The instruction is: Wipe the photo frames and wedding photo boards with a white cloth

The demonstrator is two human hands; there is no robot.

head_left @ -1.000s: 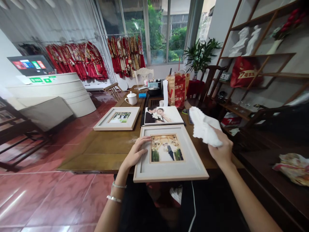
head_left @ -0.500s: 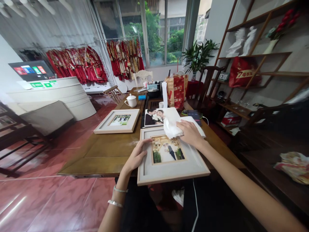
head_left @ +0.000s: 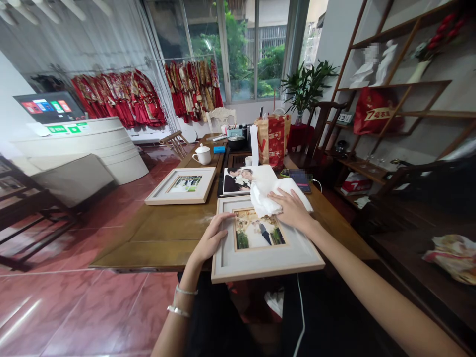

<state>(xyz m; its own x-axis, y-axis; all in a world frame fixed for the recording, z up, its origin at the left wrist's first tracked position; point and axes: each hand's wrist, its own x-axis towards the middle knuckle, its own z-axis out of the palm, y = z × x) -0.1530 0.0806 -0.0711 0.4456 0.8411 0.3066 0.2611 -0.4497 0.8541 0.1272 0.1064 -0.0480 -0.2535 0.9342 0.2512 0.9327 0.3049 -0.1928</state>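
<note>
A pale wood picture frame (head_left: 260, 270) holding a wedding photo lies at the table's near edge, its front corner jutting past it. My left hand (head_left: 211, 239) grips the frame's left side, fingers reaching over the rim toward the photo. Under my right hand (head_left: 293, 210) is a crumpled white tissue (head_left: 263, 201), pressed on the frame's upper right part; the fingers are bent over it. More white tissue or cloth extends beyond the hand, and I cannot tell whether it is one piece. Just behind lies a white-backed photo print (head_left: 238, 181) of a couple.
Another framed photo (head_left: 182, 186) lies to the left on the wooden table (head_left: 148, 238). Farther back stand a white lidded mug (head_left: 203, 155), a blue box (head_left: 219, 149) and a red-and-tan paper bag (head_left: 273, 141). A phone (head_left: 300, 179) with a white cable lies at the right.
My right hand has shifted slightly to the right, with its fingers lying flatter, and the tissue looks more spread out. My left hand and the frame stay in place.
</note>
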